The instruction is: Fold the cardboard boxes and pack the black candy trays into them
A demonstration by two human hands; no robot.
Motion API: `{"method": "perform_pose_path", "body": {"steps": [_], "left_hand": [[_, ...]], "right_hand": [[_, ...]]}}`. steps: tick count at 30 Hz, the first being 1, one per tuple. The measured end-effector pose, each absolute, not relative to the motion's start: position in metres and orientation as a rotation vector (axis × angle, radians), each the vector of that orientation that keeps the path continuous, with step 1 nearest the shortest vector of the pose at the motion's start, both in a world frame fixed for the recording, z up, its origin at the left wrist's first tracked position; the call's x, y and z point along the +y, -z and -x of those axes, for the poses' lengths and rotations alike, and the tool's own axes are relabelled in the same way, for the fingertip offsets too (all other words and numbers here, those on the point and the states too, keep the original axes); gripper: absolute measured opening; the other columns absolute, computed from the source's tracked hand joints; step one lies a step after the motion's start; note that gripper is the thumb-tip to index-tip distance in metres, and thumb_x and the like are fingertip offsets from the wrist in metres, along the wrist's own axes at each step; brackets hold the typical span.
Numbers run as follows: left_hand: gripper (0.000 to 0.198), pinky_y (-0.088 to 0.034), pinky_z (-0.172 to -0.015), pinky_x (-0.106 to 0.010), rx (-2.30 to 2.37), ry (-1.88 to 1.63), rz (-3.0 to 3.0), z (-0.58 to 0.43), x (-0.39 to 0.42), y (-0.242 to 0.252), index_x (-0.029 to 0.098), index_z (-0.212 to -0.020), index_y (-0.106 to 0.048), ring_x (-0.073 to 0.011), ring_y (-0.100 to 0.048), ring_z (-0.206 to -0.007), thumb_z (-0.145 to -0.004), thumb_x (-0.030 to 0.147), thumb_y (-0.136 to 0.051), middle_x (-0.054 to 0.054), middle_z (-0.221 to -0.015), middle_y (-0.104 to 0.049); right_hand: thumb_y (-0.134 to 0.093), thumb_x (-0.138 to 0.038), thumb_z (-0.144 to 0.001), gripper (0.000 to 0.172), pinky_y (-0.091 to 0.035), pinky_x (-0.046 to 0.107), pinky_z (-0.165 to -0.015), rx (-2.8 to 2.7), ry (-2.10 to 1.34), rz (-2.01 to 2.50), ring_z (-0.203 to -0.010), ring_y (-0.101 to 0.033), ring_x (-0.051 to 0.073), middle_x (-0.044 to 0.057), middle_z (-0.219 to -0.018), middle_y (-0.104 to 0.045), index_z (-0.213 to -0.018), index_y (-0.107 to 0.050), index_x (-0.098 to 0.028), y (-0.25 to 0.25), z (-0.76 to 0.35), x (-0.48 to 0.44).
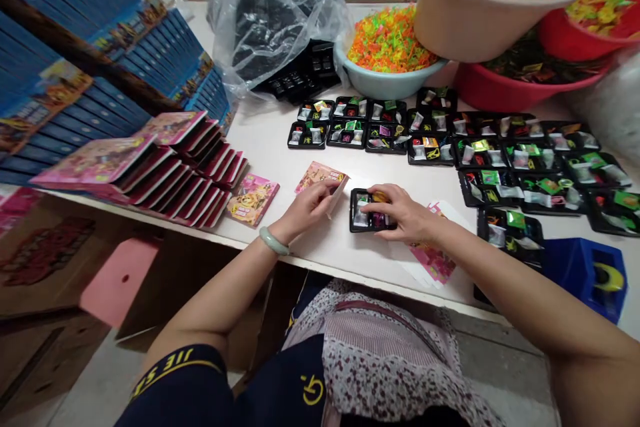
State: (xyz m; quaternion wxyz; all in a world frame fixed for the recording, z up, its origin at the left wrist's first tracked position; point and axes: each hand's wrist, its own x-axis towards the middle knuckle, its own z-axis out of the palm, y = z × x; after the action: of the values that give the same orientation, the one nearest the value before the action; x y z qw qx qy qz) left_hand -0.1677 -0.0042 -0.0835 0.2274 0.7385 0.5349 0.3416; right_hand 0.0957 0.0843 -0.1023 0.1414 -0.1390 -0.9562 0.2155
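My left hand (311, 208), with a pale green bangle on its wrist, is closed on the near right edge of a pink and yellow printed box (320, 180) on the white table. Just to the right, my right hand (399, 212) spreads its fingers over a small black tray (356, 221) and grips it. White, green, yellow and purple pieces show in that tray. Under my right forearm lie flat pink printed boxes (434, 260). Another pink and yellow box (253, 200) lies to the left of my left hand.
Stacked pink boxes (170, 173) stand at the left, blue boxes (45, 100) behind. Filled black trays (530, 160) cover the back right. Beyond are a plastic bag (280, 7), a light blue basin (387, 83), a beige tub (465, 23) and red basins (530, 90). A blue bin (565, 267) sits right.
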Motion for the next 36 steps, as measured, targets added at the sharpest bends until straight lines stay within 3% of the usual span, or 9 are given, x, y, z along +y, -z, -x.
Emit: {"method": "perform_pose_path", "body": {"steps": [7,11,14,17,23,29,33,36], "left_hand": [[0.021,-0.049,-0.084,-0.034,1.386,-0.983,-1.656,0.145,-0.005,0.085,0.016,-0.072,-0.052,-0.0200,-0.063,-0.098,-0.088,0.030,-0.051,-0.012,-0.117,-0.066],[0.027,-0.049,-0.067,-0.027,1.392,-1.034,-1.473,0.135,0.000,0.100,0.016,-0.067,-0.049,-0.0147,-0.061,-0.080,-0.084,0.035,-0.055,-0.010,-0.117,-0.065],[0.027,-0.045,-0.056,-0.023,1.423,-1.001,-1.417,0.133,0.005,0.107,0.015,-0.066,-0.050,-0.0109,-0.055,-0.066,-0.082,0.037,-0.056,-0.008,-0.106,-0.067],[0.024,-0.046,-0.060,-0.024,1.431,-0.986,-1.468,0.133,0.008,0.111,0.016,-0.067,-0.052,-0.0120,-0.055,-0.068,-0.082,0.034,-0.055,-0.006,-0.094,-0.067],[0.022,-0.046,-0.062,-0.025,1.419,-1.023,-1.480,0.130,0.009,0.114,0.016,-0.067,-0.050,-0.0130,-0.056,-0.070,-0.083,0.032,-0.052,-0.006,-0.090,-0.067],[0.021,-0.049,-0.073,-0.029,1.445,-0.996,-1.560,0.124,0.007,0.111,0.017,-0.067,-0.050,-0.0161,-0.061,-0.084,-0.085,0.028,-0.051,-0.007,-0.098,-0.068],[0.023,-0.048,-0.081,-0.031,1.489,-0.982,-1.578,0.122,0.005,0.107,0.017,-0.065,-0.047,-0.0179,-0.061,-0.091,-0.086,0.026,-0.050,-0.007,-0.097,-0.068],[0.027,-0.047,-0.085,-0.033,1.480,-0.997,-1.564,0.120,0.005,0.106,0.017,-0.062,-0.044,-0.0193,-0.061,-0.096,-0.087,0.026,-0.049,-0.009,-0.104,-0.067]], "right_hand": [[-0.070,-0.036,-0.078,0.052,-0.038,0.052,-0.101,-2.675,-0.486,0.581,-0.120,-0.042,0.031,0.011,-0.135,-0.044,-0.128,-0.057,-0.031,0.114,-0.081,0.062],[-0.069,-0.038,-0.079,0.048,-0.039,0.054,-0.098,-2.600,-0.410,0.787,-0.119,-0.041,0.034,0.012,-0.130,-0.048,-0.125,-0.059,-0.029,0.130,-0.069,0.049],[-0.070,-0.040,-0.078,0.050,-0.038,0.055,-0.099,-2.576,-0.445,0.830,-0.123,-0.040,0.034,0.014,-0.134,-0.045,-0.125,-0.057,-0.027,0.138,-0.062,0.045],[-0.071,-0.040,-0.077,0.050,-0.034,0.057,-0.105,-2.595,-0.495,0.803,-0.129,-0.037,0.033,0.015,-0.140,-0.040,-0.123,-0.057,-0.025,0.142,-0.062,0.046],[-0.067,-0.038,-0.082,0.040,-0.026,0.065,-0.108,-2.682,-0.483,0.783,-0.136,-0.031,0.039,0.012,-0.145,-0.040,-0.120,-0.060,-0.027,0.144,-0.062,0.047],[-0.060,-0.036,-0.087,0.042,-0.026,0.066,-0.107,-2.648,-0.482,0.724,-0.141,-0.025,0.038,0.014,-0.147,-0.038,-0.127,-0.054,-0.023,0.141,-0.067,0.045],[-0.052,-0.031,-0.093,0.022,-0.035,0.057,-0.102,-2.594,-0.348,0.791,-0.125,-0.043,0.033,0.011,-0.128,-0.055,-0.109,-0.065,-0.024,0.131,-0.083,0.041],[-0.048,-0.029,-0.095,0.023,-0.044,0.045,-0.085,-2.647,-0.268,0.874,-0.099,-0.054,0.027,0.011,-0.107,-0.063,-0.100,-0.070,-0.024,0.129,-0.089,0.036]]}}
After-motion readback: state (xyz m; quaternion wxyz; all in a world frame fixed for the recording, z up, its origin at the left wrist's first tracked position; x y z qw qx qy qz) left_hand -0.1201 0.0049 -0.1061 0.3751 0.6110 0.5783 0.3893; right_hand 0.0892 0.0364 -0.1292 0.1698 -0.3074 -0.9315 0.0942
